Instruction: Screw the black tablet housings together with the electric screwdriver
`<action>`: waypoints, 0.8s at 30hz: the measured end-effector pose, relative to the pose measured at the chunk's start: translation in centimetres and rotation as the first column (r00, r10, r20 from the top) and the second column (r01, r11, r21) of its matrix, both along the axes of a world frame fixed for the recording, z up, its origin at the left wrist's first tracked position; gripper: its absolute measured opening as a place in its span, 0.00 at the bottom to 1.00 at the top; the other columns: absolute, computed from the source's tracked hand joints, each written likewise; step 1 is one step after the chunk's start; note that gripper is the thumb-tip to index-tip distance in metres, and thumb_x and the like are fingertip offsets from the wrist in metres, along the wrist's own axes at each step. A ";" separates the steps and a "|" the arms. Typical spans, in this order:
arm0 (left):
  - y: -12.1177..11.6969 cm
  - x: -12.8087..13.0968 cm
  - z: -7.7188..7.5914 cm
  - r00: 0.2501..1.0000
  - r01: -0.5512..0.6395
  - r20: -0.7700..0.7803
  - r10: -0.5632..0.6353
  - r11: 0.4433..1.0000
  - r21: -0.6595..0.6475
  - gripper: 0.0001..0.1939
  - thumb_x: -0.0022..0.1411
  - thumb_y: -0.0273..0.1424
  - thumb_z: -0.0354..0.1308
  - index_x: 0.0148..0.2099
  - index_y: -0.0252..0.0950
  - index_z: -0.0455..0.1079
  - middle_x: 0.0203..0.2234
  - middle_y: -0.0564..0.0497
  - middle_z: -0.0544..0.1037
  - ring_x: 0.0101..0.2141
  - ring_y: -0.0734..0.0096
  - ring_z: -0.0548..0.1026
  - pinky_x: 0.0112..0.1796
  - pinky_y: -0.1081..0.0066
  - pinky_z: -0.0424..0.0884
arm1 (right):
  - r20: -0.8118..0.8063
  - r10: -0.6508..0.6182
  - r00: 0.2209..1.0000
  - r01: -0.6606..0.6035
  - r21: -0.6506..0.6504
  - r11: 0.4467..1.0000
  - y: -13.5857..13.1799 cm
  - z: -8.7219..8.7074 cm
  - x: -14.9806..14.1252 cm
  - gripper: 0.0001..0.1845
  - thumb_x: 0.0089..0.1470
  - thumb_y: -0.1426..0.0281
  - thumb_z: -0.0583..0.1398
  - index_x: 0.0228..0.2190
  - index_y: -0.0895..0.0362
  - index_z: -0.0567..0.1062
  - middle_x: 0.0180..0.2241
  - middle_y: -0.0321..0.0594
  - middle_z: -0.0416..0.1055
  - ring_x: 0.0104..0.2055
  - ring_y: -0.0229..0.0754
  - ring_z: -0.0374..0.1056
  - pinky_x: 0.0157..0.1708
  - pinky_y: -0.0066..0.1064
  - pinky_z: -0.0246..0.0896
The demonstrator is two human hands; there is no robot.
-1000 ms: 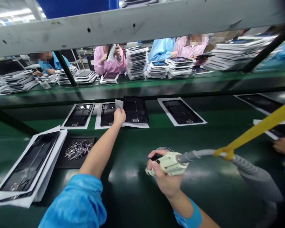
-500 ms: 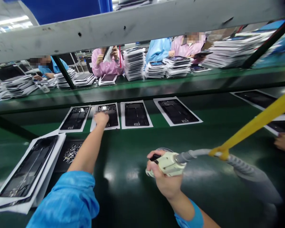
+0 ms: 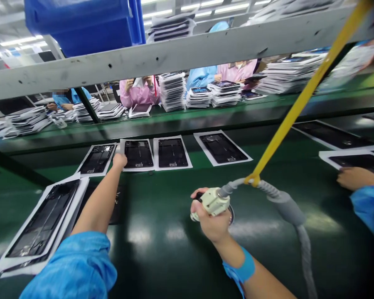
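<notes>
My left hand reaches far forward, fingers closed on the left edge of a white sheet carrying a black panel on the green belt. Beside it lie a panel on paper to the left and two more to the right. My right hand grips a cream electric screwdriver, whose grey hose hangs from a yellow strap. A stack of panels on paper lies at my near left.
A co-worker's hand in a blue sleeve rests by panels at the right edge. A dark tray lies behind my left arm. A grey rail crosses overhead. People in pink and blue coats sit beyond, among tall stacks.
My left hand set down the panel it held in the row, then slid left to the neighbouring sheet's edge. The view tilted up; the screwdriver stayed in my right hand.
</notes>
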State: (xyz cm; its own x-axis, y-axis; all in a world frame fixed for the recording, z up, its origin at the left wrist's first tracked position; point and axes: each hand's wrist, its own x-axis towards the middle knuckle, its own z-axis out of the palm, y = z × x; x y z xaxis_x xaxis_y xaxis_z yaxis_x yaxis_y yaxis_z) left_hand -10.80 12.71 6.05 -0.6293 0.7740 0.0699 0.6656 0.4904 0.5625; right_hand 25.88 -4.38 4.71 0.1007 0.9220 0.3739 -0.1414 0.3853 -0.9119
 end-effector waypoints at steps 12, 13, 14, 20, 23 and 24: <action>-19.9 8.0 3.5 0.743 0.032 0.646 -0.172 0.975 0.222 0.25 0.50 0.52 0.64 0.38 0.33 0.77 0.27 0.48 0.81 0.32 0.59 0.79 0.34 0.65 0.76 | 0.004 -0.117 0.993 0.117 0.014 0.993 1.5 0.4 1.2 0.12 0.52 0.66 0.67 0.38 0.55 0.74 0.24 0.32 0.74 0.19 0.38 0.68 0.21 0.30 0.68; -22.2 9.3 3.9 0.709 0.031 0.681 -0.181 0.973 0.227 0.27 0.48 0.53 0.66 0.39 0.34 0.77 0.29 0.48 0.82 0.33 0.58 0.80 0.35 0.65 0.77 | 0.013 -0.146 0.989 0.145 0.030 0.989 1.7 0.4 1.3 0.12 0.52 0.66 0.67 0.38 0.55 0.74 0.24 0.32 0.74 0.19 0.38 0.69 0.23 0.31 0.69; -24.3 10.4 4.2 0.700 0.023 0.693 -0.174 0.975 0.221 0.29 0.46 0.54 0.67 0.40 0.35 0.77 0.31 0.47 0.83 0.35 0.58 0.80 0.37 0.64 0.77 | 0.019 -0.171 0.985 0.170 0.046 0.984 1.9 0.4 1.4 0.12 0.51 0.66 0.67 0.38 0.55 0.74 0.24 0.32 0.74 0.20 0.38 0.69 0.25 0.32 0.70; -30.6 14.4 2.8 0.740 0.064 0.657 -0.141 0.988 0.139 0.30 0.52 0.60 0.60 0.42 0.40 0.79 0.34 0.48 0.83 0.40 0.56 0.80 0.43 0.61 0.78 | 0.018 -0.223 0.975 0.222 0.043 0.974 2.8 -0.1 1.7 0.15 0.51 0.63 0.67 0.39 0.57 0.75 0.24 0.34 0.75 0.20 0.38 0.69 0.26 0.32 0.70; -31.2 15.4 -0.3 0.783 0.140 0.593 -0.190 0.982 0.128 0.26 0.59 0.57 0.54 0.41 0.43 0.79 0.36 0.49 0.83 0.42 0.54 0.81 0.45 0.59 0.78 | 0.037 -0.223 0.974 0.222 0.031 0.975 2.8 -0.3 1.8 0.16 0.51 0.61 0.68 0.39 0.57 0.75 0.23 0.34 0.75 0.20 0.39 0.70 0.26 0.33 0.71; -31.5 15.7 -1.2 0.790 0.169 0.575 -0.211 0.977 0.126 0.24 0.61 0.56 0.52 0.41 0.44 0.79 0.37 0.50 0.84 0.42 0.53 0.81 0.46 0.59 0.78 | 0.040 -0.225 0.974 0.224 0.029 0.974 2.8 -0.4 1.8 0.16 0.51 0.62 0.68 0.38 0.57 0.76 0.23 0.34 0.75 0.20 0.39 0.70 0.26 0.33 0.71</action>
